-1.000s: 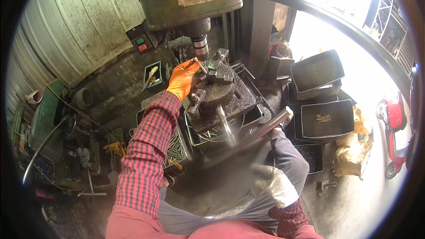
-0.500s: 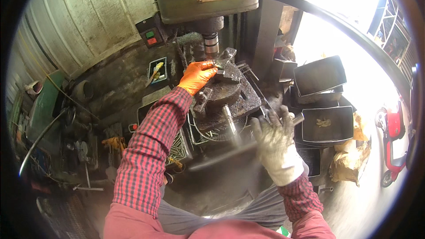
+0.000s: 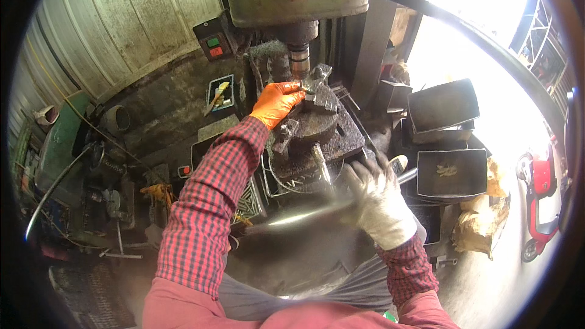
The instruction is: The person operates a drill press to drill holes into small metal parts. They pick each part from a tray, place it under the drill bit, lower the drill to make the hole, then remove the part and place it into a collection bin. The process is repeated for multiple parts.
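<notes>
While my left hand (image 3: 275, 102) pins the metal workpiece (image 3: 319, 88) under the drill spindle (image 3: 299, 61).
Fingers pressed flat on it, steadying it; my right hand (image 3: 381, 202), fingers curled around the blurred long lever (image 3: 304, 214).

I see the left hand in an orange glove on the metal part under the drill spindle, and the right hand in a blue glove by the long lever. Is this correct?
Not quite. In the head view the right hand wears a whitish grey glove, not a blue one. The rest holds: the left hand in orange rests on the metal part under the spindle, and the right is by the lever.
</notes>
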Available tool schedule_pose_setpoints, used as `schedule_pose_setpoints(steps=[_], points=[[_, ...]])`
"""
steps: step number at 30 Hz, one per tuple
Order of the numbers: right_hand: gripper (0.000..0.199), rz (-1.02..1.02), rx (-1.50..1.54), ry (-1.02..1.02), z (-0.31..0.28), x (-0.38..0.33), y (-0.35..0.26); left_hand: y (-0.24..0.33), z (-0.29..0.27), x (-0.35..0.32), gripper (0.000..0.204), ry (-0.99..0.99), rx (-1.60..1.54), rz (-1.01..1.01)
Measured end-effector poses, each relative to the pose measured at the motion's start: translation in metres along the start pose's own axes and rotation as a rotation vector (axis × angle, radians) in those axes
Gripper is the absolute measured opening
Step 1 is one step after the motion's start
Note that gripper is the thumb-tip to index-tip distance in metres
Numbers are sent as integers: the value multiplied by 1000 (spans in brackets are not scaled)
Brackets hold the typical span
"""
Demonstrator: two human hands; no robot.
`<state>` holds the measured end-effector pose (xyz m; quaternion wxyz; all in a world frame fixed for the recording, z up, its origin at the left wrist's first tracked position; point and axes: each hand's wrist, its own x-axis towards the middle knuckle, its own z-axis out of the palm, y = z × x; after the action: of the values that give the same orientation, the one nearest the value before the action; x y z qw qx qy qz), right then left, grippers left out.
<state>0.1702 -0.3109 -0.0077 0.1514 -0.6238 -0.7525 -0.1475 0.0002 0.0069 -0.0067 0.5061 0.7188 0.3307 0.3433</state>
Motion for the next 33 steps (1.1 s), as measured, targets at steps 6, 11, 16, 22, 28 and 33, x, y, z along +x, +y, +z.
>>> schedule_pose_setpoints(steps=[6,11,16,22,28,33], points=[[96,667,1799,-77,38,17,-116,-2,-1,3,26,12,-24,17],[97,-158,1295,20,-34,12,-55,1,0,1,24,12,69,29],[91,-53,-13,31,-98,38,9,9,-1,-2,36,-4,400,137],[48,36,-240,281,-35,28,33,2,-28,-30,54,126,413,117],[46,253,-23,433,35,-11,60,-42,-161,-88,72,666,929,-77],[48,270,-84,311,29,-14,60,-100,-190,-89,58,535,758,-221]])
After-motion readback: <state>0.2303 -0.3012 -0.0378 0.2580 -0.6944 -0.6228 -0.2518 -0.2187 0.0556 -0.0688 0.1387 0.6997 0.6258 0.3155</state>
